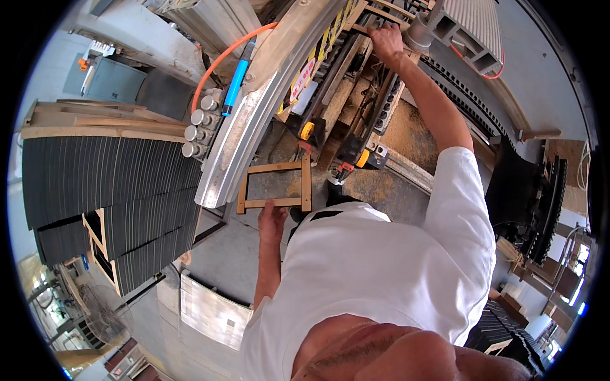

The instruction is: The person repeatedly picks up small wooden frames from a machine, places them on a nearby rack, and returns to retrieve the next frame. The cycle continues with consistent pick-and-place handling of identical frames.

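Observation:
My left hand (272, 222) is closed on the near rail of a small rectangular wooden frame (306, 184), held low in front of the machine. Two rails and two longer side pieces make up this frame. My right hand (386, 44) reaches far forward over the machine (343, 89). Its fingers are curled at a second wooden frame (385, 14) lying across the machine's far end, next to a round metal cylinder (418, 33). The fingertips are partly hidden there.
A metal beam (238, 127) with a blue pen-like tool (236, 86) and an orange hose (213, 66) arches over the machine's left side. Stacked dark slats (108, 184) stand at left. A ribbed metal block (473, 38) overhangs at right. Sawdust (406, 133) covers the machine bed.

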A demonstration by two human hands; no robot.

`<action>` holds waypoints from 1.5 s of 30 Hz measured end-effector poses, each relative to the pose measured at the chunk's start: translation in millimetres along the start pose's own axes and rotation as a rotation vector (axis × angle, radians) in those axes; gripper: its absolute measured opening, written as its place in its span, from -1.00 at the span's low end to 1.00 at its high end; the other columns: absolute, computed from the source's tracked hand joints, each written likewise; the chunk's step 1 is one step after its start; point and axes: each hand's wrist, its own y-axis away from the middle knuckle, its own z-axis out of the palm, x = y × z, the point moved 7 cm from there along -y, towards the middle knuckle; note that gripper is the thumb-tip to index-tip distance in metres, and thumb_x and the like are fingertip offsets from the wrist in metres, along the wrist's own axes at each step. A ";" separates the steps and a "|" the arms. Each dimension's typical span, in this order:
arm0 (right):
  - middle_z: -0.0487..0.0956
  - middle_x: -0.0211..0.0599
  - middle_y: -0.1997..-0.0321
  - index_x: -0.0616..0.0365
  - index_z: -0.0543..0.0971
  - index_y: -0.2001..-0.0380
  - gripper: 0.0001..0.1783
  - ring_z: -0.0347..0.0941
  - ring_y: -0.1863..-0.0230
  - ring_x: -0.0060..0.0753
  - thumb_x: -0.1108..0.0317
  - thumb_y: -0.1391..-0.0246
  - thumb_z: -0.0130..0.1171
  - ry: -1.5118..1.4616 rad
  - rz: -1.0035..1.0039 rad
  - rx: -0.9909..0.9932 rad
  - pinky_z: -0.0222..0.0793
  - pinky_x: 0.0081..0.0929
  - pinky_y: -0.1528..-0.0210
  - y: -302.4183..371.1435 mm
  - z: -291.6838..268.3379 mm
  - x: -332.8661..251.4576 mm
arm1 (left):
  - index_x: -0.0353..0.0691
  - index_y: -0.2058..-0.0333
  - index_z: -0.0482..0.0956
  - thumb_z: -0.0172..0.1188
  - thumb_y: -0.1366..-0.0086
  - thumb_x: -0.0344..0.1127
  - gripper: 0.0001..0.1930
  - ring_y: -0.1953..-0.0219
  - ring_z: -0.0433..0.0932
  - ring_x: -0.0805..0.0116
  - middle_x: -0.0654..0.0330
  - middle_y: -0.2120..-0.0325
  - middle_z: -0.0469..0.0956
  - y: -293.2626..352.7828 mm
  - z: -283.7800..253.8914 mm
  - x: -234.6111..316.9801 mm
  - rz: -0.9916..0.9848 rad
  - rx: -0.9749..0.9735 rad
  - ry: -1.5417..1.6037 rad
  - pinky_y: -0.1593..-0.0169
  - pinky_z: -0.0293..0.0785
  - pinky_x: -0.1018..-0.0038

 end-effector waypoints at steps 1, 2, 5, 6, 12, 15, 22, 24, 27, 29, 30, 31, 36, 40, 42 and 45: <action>0.64 -0.16 0.34 0.00 0.55 0.15 -0.69 0.50 0.02 -0.04 0.49 0.02 0.11 0.090 0.011 -0.007 0.33 -0.14 0.01 -4.9 3.1 3.1 | -0.17 0.26 0.50 0.19 -0.28 -0.03 -0.69 0.41 0.52 0.43 0.31 0.47 0.52 -3.8 -5.2 -5.0 0.001 0.013 0.009 0.32 0.48 0.50; 0.64 -0.13 0.32 0.02 0.54 0.16 -0.70 0.50 0.02 -0.01 0.50 0.02 0.11 0.022 0.016 -0.041 0.40 -0.13 0.08 -10.4 9.1 7.5 | -0.17 0.27 0.49 0.19 -0.28 -0.03 -0.69 0.41 0.52 0.43 0.31 0.47 0.51 -8.3 -12.0 -12.0 0.002 0.028 0.020 0.32 0.48 0.51; 0.63 -0.07 0.30 0.08 0.53 0.19 -0.73 0.55 0.11 0.00 0.53 0.02 0.11 -0.046 0.027 -0.024 0.53 -0.12 0.29 -21.2 27.0 23.8 | -0.18 0.30 0.46 0.19 -0.28 -0.03 -0.68 0.40 0.52 0.42 0.29 0.48 0.50 -9.0 -15.3 -22.4 -0.014 0.070 0.038 0.32 0.48 0.50; 0.63 -0.07 0.30 0.08 0.53 0.19 -0.73 0.56 0.13 -0.01 0.53 0.02 0.10 -0.030 0.018 -0.015 0.53 -0.12 0.28 -23.5 30.2 24.2 | -0.19 0.30 0.45 0.19 -0.28 -0.03 -0.68 0.40 0.52 0.42 0.28 0.48 0.49 -8.0 -15.3 -25.4 -0.022 0.087 0.043 0.32 0.48 0.49; 0.62 -0.21 0.43 -0.16 0.57 0.13 -0.64 0.50 0.19 -0.10 0.45 0.03 0.04 0.006 0.044 0.060 0.25 -0.12 0.12 -27.5 44.8 30.4 | -0.23 0.26 0.43 0.18 -0.29 -0.04 -0.65 0.38 0.52 0.40 0.23 0.47 0.50 -17.4 -18.7 -40.6 -0.019 0.187 0.027 0.31 0.49 0.46; 0.62 -0.20 0.42 -0.15 0.57 0.14 -0.66 0.49 0.18 -0.11 0.44 0.00 0.03 -0.073 0.048 0.063 0.24 -0.12 0.09 -29.6 42.4 32.4 | -0.25 0.26 0.43 0.18 -0.28 -0.04 -0.65 0.39 0.52 0.39 0.22 0.46 0.50 -19.5 -19.0 -45.7 -0.015 0.230 0.038 0.31 0.50 0.47; 0.62 -0.16 0.42 -0.06 0.56 0.24 -0.75 0.50 0.18 -0.11 0.43 -0.02 -0.02 -0.084 0.024 0.028 0.25 -0.16 0.07 -27.4 31.3 33.5 | -0.24 0.26 0.45 0.17 -0.29 -0.06 -0.67 0.39 0.53 0.39 0.24 0.45 0.51 -19.0 -23.2 -54.2 -0.004 0.269 0.001 0.29 0.51 0.43; 0.62 -0.14 0.42 -0.04 0.56 0.27 -0.78 0.51 0.18 -0.11 0.43 -0.02 -0.02 -0.092 0.021 0.040 0.25 -0.16 0.07 -27.5 26.6 32.5 | -0.23 0.25 0.45 0.17 -0.29 -0.05 -0.68 0.39 0.53 0.39 0.25 0.45 0.51 -18.1 -22.9 -54.6 -0.001 0.280 0.000 0.29 0.51 0.43; 0.61 -0.13 0.42 -0.03 0.56 0.29 -0.79 0.51 0.17 -0.11 0.43 -0.03 -0.03 -0.112 0.038 0.037 0.26 -0.16 0.06 -26.0 23.4 31.4 | -0.22 0.25 0.46 0.17 -0.29 -0.06 -0.68 0.38 0.53 0.39 0.25 0.43 0.51 -19.8 -20.4 -52.9 0.001 0.258 -0.003 0.29 0.51 0.43; 0.62 -0.13 0.41 -0.02 0.56 0.29 -0.79 0.50 0.16 -0.10 0.43 -0.03 -0.03 -0.139 0.059 0.009 0.25 -0.14 0.05 -27.1 26.3 32.2 | -0.19 0.23 0.45 0.19 -0.28 -0.07 -0.70 0.33 0.53 0.38 0.26 0.42 0.50 -21.9 -21.3 -53.3 -0.004 0.237 0.004 0.22 0.51 0.43; 0.62 -0.13 0.40 -0.02 0.56 0.29 -0.78 0.50 0.15 -0.09 0.44 -0.03 -0.03 -0.130 0.071 0.007 0.25 -0.13 0.05 -27.1 28.0 33.9 | -0.18 0.22 0.45 0.21 -0.27 -0.08 -0.70 0.31 0.53 0.38 0.26 0.41 0.50 -23.4 -20.8 -53.4 -0.006 0.226 0.008 0.19 0.51 0.43; 0.62 -0.14 0.40 -0.03 0.56 0.29 -0.78 0.49 0.14 -0.09 0.44 -0.03 -0.03 -0.121 0.082 0.005 0.25 -0.12 0.05 -25.3 29.3 36.9 | -0.18 0.22 0.45 0.21 -0.27 -0.09 -0.71 0.32 0.54 0.38 0.26 0.41 0.50 -24.6 -20.3 -53.2 0.007 0.219 0.008 0.20 0.51 0.42; 0.62 -0.13 0.35 -0.04 0.57 0.29 -0.79 0.49 0.12 -0.06 0.43 -0.02 -0.02 -0.149 0.056 0.006 0.24 -0.06 0.03 -25.3 22.6 36.3 | -0.27 0.29 0.45 0.19 -0.28 -0.12 -0.70 0.39 0.56 0.39 0.24 0.44 0.52 -15.8 -25.1 -46.7 0.079 0.214 -0.052 0.30 0.55 0.45; 0.62 -0.11 0.32 -0.02 0.56 0.30 -0.80 0.50 0.11 -0.04 0.43 0.00 0.00 -0.150 0.075 -0.014 0.25 -0.09 0.01 -23.4 16.1 32.6 | -0.29 0.29 0.47 0.21 -0.27 -0.15 -0.71 0.42 0.56 0.41 0.24 0.44 0.52 -4.7 -29.9 -39.1 0.101 0.248 -0.067 0.33 0.56 0.47; 0.62 -0.10 0.31 0.00 0.56 0.30 -0.80 0.50 0.11 -0.03 0.43 0.01 0.00 -0.147 0.086 -0.017 0.26 -0.09 0.01 -21.3 12.8 29.0 | -0.29 0.28 0.49 0.21 -0.27 -0.17 -0.73 0.42 0.55 0.43 0.25 0.44 0.53 0.4 -38.9 -36.1 0.113 0.260 -0.085 0.33 0.55 0.47; 0.64 -0.16 0.28 -0.14 0.61 0.16 -0.67 0.50 0.08 -0.05 0.44 -0.03 -0.01 -0.071 0.101 -0.062 0.27 -0.07 0.02 -23.9 18.6 33.5 | -0.23 0.19 0.49 0.21 -0.28 -0.10 -0.69 0.33 0.54 0.44 0.28 0.38 0.52 11.5 -49.2 -22.4 0.165 0.216 -0.165 0.22 0.54 0.47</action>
